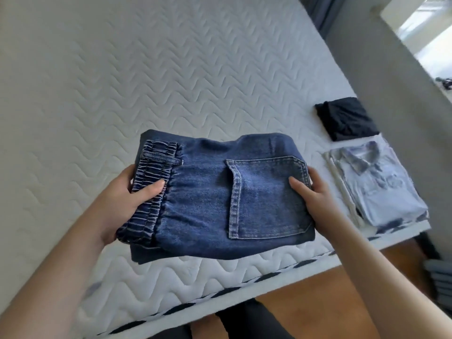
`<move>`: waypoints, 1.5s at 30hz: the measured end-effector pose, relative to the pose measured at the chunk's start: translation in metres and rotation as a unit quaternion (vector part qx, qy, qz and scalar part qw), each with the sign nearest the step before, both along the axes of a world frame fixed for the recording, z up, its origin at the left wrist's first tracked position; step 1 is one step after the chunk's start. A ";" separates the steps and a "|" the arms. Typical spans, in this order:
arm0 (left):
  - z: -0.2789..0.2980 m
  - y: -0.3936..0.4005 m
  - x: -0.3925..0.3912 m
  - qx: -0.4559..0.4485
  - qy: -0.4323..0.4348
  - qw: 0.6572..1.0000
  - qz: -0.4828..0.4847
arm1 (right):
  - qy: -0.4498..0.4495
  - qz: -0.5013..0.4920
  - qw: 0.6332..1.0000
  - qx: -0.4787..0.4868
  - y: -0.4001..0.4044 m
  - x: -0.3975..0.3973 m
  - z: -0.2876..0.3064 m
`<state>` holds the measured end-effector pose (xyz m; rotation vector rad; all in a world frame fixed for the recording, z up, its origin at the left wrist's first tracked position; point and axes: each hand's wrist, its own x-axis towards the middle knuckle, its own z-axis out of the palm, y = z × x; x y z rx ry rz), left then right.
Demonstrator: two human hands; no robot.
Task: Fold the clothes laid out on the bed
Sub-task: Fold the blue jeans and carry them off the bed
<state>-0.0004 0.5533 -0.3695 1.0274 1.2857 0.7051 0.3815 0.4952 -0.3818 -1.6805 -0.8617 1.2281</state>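
1. Folded denim trousers (220,192), pocket side up, held over the near edge of the bed (97,81).
2. Left hand (122,199) grips the elastic waistband end, thumb on top, fingers under.
3. Right hand (315,194) grips the pocket end, thumb on top w/ fingers beneath (hidden).
4. Right of the trousers on the bed: folded light-blue shirt (381,182), and beyond it a folded black garment (344,121).
5. No containers in view.

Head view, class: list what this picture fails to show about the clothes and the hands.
- Folded jeans: underside and inner layers, hidden by the top layer.
- Left hand and right hand: fingers beneath, hidden by denim.
- Pale shirt: print blurred.
- Black garment: type unclear, partly behind a wall.
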 end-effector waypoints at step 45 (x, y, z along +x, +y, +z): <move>0.167 -0.159 0.486 0.045 -0.094 0.960 -0.259 | -0.042 -0.337 0.930 0.142 -0.365 0.372 0.161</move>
